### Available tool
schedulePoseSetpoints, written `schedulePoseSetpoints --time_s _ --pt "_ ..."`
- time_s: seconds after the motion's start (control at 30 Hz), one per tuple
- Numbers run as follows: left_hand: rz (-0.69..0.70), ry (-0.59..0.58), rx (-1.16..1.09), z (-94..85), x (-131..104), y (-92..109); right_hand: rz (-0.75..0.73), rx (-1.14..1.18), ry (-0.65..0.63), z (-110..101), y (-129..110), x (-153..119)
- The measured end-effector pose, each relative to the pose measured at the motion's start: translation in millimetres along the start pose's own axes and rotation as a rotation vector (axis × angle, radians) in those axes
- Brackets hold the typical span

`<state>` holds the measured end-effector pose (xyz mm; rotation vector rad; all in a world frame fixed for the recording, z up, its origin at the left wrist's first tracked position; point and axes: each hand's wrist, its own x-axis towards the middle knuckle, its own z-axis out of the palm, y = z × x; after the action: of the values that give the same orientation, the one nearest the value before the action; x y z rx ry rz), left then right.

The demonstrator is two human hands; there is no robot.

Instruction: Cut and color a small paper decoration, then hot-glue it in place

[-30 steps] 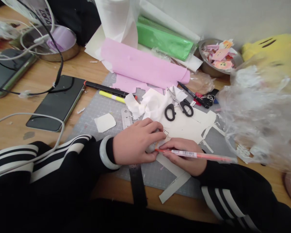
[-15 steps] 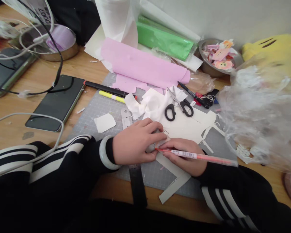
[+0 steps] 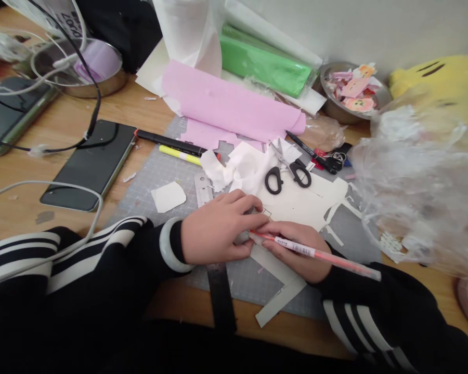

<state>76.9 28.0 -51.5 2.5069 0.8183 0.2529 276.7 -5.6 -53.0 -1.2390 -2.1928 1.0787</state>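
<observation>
In the head view my right hand [image 3: 302, 254] grips a slim pen [image 3: 331, 258] with a clear barrel, orange-red inside and a barcode label. Its tip points left, close to the fingers of my left hand [image 3: 222, 228]. That hand bends over the cream paper and the steel ruler [image 3: 203, 191], thumb and forefinger curled round a small pale thing that I cannot make out. The cream sheet [image 3: 296, 205] carries drawn lines and has cut-out edges. Black-handled scissors [image 3: 286, 174] lie on it, beside crumpled white tissue [image 3: 245, 166]. A paper strip [image 3: 281, 300] lies below my right hand.
Under everything is a grey cutting mat [image 3: 140, 192]. Behind it lie rolled pink paper [image 3: 230, 104], a green packet [image 3: 265, 62] and a black marker [image 3: 167, 142]. Left are a phone [image 3: 91, 166] and cables; right, plastic bags [image 3: 417, 192] and a metal bowl [image 3: 327, 101] of paper cut-outs.
The pen has tilted: its back end has swung down toward my right sleeve, and its tip has shifted slightly up. My left hand has stayed in place.
</observation>
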Motion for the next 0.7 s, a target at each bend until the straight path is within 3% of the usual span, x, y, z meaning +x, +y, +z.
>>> schedulePoseSetpoints --time_s 0.43,0.7 --pt "0.000 -0.005 0.006 0.5 0.0 -0.7 -0.074 0.003 0.029 2.5 5.4 -1.5" --pt "-0.002 -0.005 -0.001 0.9 0.4 0.0 -0.019 -0.012 -0.015 -0.1 0.5 -0.1"
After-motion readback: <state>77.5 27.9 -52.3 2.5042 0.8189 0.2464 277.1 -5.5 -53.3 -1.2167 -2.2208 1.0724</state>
